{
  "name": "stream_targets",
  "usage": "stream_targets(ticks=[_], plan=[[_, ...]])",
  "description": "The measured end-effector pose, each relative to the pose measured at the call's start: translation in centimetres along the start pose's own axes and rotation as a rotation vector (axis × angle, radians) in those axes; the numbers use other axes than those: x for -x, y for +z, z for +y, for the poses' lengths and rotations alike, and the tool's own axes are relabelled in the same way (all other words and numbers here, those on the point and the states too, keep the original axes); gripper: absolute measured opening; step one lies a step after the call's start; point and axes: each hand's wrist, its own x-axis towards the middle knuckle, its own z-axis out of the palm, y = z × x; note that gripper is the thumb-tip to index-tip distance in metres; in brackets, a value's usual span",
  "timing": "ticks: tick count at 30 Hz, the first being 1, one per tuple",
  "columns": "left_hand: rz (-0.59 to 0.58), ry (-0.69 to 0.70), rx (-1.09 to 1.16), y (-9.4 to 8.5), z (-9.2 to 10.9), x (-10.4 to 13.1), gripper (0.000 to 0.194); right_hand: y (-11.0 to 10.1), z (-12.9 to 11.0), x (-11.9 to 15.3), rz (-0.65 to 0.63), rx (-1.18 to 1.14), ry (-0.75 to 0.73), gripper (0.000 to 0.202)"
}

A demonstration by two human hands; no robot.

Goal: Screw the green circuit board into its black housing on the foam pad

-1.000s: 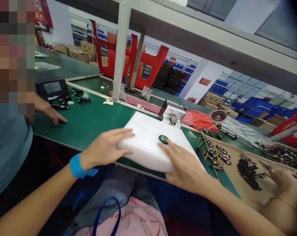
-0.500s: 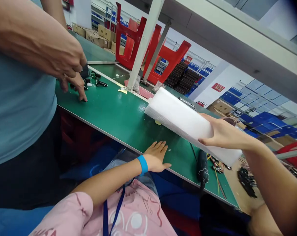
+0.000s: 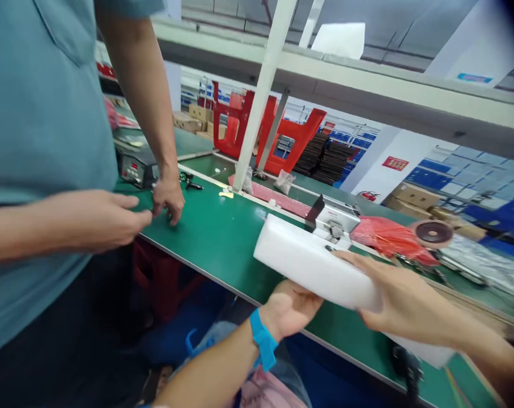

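Observation:
A thick stack of white foam sheets (image 3: 311, 258) is tilted over the green worktop. My right hand (image 3: 393, 294) grips it near its right part, thumb on the near side and fingers over the far edge. My left hand (image 3: 293, 309), with a blue band at the wrist, is turned palm up under the near edge of the stack and holds it from below. Its fingertips are hidden beneath the foam. Behind the stack, a white device with a metal clip (image 3: 335, 224) stands on the bench.
A co-worker in a blue shirt (image 3: 48, 130) stands at my left, hands over the green worktop (image 3: 214, 243). Small black parts (image 3: 191, 181) lie near a control box (image 3: 137, 170). A tape roll (image 3: 433, 232) and red plastic bag (image 3: 388, 238) sit behind. A black-handled tool (image 3: 405, 362) lies right.
My left hand has left the worktop, turned palm up and gone under the foam stack. The view has tilted upward. The co-worker's hands have moved apart, one now nearer to me.

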Motion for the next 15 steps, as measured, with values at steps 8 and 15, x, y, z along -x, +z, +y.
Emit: stream_targets(ticks=[8,15], plan=[[-0.015,-0.059,-0.031,-0.9,0.3,0.0,0.027,5.5,1.3,1.7,0.157,0.027,-0.012,0.088],[-0.113,-0.055,-0.436,-2.7,2.3,2.8,0.034,7.5,0.2,3.1,0.279,-0.029,-0.024,0.091]])
